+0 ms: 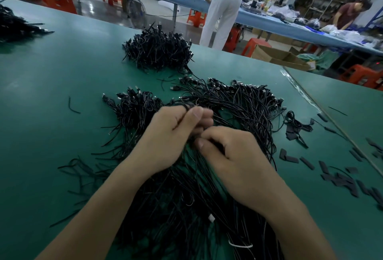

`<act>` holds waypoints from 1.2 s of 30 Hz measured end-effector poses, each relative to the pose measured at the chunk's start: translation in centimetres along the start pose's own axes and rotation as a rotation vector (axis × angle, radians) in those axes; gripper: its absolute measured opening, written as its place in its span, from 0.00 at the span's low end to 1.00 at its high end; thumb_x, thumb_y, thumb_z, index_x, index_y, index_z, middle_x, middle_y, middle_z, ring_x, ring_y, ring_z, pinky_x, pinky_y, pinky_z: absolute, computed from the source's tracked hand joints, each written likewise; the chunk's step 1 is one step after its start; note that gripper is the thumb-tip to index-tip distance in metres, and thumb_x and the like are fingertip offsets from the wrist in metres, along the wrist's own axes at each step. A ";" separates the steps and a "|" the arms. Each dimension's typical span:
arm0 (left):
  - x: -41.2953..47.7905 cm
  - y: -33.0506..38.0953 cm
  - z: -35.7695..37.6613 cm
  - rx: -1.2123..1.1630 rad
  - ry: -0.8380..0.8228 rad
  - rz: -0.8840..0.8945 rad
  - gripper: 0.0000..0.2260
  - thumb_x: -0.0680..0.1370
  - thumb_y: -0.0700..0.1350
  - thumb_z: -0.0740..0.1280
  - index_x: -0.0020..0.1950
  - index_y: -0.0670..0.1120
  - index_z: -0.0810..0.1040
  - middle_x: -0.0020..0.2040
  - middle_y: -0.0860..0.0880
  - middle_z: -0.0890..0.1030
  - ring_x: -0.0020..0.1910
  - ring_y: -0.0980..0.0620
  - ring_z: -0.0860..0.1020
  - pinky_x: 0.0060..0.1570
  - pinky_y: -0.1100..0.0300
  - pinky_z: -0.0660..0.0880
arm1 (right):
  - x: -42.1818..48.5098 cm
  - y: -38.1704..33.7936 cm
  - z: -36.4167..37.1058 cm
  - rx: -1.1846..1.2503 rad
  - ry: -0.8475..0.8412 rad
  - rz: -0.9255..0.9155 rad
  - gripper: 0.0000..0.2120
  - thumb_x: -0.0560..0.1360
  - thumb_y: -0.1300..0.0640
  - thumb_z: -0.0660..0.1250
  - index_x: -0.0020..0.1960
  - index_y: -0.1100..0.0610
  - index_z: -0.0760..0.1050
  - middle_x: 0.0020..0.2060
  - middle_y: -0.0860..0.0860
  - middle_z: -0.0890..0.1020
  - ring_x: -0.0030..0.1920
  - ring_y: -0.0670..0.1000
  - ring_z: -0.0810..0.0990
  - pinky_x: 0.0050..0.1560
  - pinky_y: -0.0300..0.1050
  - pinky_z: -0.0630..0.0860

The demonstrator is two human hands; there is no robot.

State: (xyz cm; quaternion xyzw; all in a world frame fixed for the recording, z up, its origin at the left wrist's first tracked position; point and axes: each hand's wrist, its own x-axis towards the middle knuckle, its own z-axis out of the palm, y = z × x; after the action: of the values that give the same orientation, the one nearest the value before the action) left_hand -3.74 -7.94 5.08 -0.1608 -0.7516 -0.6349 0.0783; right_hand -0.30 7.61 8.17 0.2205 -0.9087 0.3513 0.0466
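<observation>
Heaps of black cables (157, 52) crowd a green table (62, 73), with flat black strips (306, 162) scattered to the right. Above the nearest heap (238, 104), the left hand (176, 135) and right hand (236, 156) each pinch a thin cable (186, 107) with curled fingers.

We had both forearms reaching in from the lower edge, angled toward each other. Our left hand (176, 133) lay back-up, its thumb pressed against curled fingers and pinching a black cable (187, 106). Our right hand (232, 156) sat just beside and below it with its fingers curled under and thumb tucked in. It seemed to grip the cable too, though blur hid the fingertips.
</observation>
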 end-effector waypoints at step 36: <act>-1.0 1.6 0.9 -0.562 -0.372 -0.573 0.26 0.81 0.63 0.54 0.45 0.47 0.84 0.35 0.41 0.82 0.28 0.45 0.81 0.22 0.59 0.75 | 0.3 -0.6 1.0 0.277 0.297 -0.067 0.07 0.74 0.55 0.73 0.41 0.46 0.76 0.37 0.40 0.81 0.33 0.43 0.80 0.33 0.32 0.74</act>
State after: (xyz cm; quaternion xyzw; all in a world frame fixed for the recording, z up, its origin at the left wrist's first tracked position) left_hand -2.18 -7.01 6.07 -0.0727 -0.5653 -0.7709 -0.2842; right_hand -0.26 6.40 7.88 0.2005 -0.8272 0.4996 0.1611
